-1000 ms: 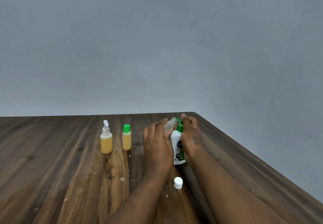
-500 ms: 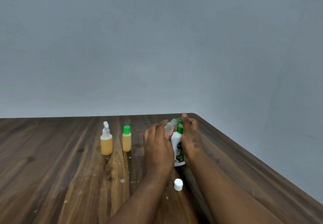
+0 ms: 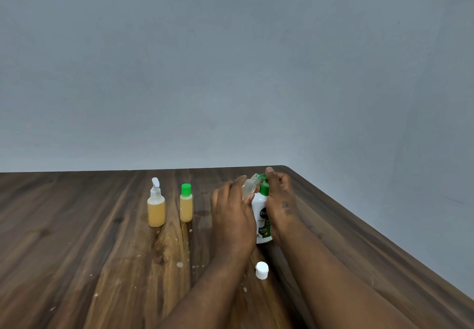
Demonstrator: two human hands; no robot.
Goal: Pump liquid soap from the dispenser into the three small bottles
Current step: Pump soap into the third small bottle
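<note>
The white soap dispenser point(image 3: 262, 217) with a green pump stands near the table's far right corner. My right hand point(image 3: 280, 201) wraps round it from the right, a finger resting on top of the green pump head. My left hand point(image 3: 232, 212) holds a small clear bottle point(image 3: 250, 186) tilted, its mouth at the pump's spout. To the left stand two small bottles of amber soap: one with a white flip cap point(image 3: 156, 204), one with a green cap point(image 3: 186, 203). A loose white cap point(image 3: 262, 270) lies in front of the dispenser.
The dark wooden table point(image 3: 77, 251) bears pale drops and smears between the bottles and me. Its right edge runs diagonally close to my right forearm. A plain grey wall stands behind.
Almost nothing has moved. Both hands stay at the dispenser with the clear bottle at the spout; the view shifted very slightly.
</note>
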